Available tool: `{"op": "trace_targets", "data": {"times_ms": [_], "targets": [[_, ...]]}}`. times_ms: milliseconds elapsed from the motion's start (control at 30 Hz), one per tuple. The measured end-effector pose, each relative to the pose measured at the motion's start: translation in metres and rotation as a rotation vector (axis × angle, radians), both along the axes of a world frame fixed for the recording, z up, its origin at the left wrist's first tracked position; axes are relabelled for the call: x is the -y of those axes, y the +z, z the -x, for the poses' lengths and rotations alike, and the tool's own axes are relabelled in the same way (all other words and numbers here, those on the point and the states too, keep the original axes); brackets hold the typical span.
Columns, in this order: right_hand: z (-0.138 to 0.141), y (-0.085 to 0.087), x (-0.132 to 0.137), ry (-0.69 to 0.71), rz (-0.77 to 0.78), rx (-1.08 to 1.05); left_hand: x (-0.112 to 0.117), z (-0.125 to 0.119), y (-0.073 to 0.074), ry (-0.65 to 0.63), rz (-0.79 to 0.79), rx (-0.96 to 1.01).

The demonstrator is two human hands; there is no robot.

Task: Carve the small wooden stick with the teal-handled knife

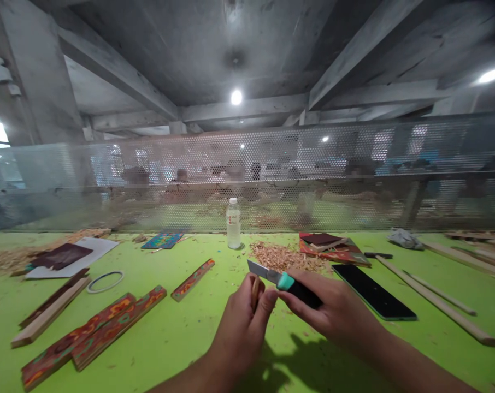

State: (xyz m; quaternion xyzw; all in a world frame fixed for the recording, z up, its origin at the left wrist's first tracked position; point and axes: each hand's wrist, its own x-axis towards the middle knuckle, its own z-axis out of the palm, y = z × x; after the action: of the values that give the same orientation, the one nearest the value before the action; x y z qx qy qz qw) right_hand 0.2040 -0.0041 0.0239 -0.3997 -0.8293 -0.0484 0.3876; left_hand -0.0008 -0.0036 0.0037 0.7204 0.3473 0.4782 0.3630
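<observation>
The right hand point(327, 295) wraps the dark handle of a utility knife point(286, 281), its blade point(264, 271) out, on the near side of the plastic bottle point(233, 224). The left hand point(245, 314), also nearer than the bottle, pinches a small wooden stick point(255, 292) roughly upright; whether the edge touches it cannot be told. Clean paring would call for a shallow blade angle, short strokes and the left hand clear of the edge's path. Curled wood shavings point(286, 256) cover the counter point(198, 327) just right of the bottle. Farther right of it lie a smartphone point(374, 292), near enough the right hand to be bumped, and a hammer-like tool point(436, 299). Painted wooden strips point(120, 327) lie left of the bottle; behind it stands a perforated metal screen point(190, 202).
</observation>
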Motion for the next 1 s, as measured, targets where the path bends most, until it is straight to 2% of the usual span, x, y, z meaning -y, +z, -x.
{"op": "trace_targets", "data": {"times_ms": [1000], "targets": [[0.0002, -0.0018, -0.0041, 0.042, 0.008, 0.007, 0.0003, -0.0010, 0.0023, -0.019, -0.032, -0.030]]}}
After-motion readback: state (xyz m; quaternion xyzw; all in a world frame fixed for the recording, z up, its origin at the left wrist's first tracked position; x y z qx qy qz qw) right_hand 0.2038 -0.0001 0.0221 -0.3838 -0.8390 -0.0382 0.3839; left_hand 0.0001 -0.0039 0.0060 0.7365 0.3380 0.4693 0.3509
